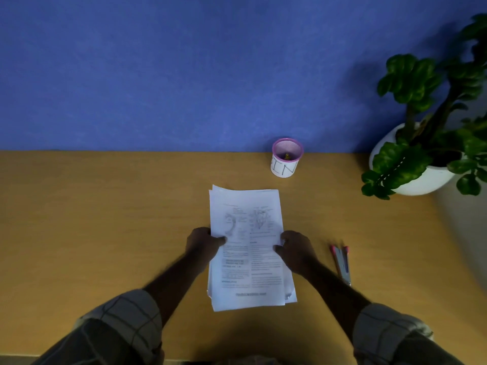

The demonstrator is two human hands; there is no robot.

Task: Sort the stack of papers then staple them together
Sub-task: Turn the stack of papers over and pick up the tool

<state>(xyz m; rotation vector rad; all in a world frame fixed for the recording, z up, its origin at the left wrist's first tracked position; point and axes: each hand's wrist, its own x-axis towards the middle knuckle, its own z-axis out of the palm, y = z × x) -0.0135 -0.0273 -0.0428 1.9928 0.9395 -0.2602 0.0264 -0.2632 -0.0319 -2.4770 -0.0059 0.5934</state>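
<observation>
Head view: left hand (204, 243) and right hand (296, 250) gripped opposite side edges of the paper stack (247, 248) lying on the table (105, 219); stapler (342, 264) lay just right.

We see the stack of papers (247, 248) lying flat on the tan surface (105, 219), long side running away from us, its white top sheet printed with two columns of text and two line drawings near the far end. The sheets are unevenly aligned: edges and corners of lower pages stick out at the far left corner and along the near edge. The stapler (341, 263) lies to the right of the stack, well apart from it, a slim silver body with pink tips, its jaws parted in a narrow V.
</observation>
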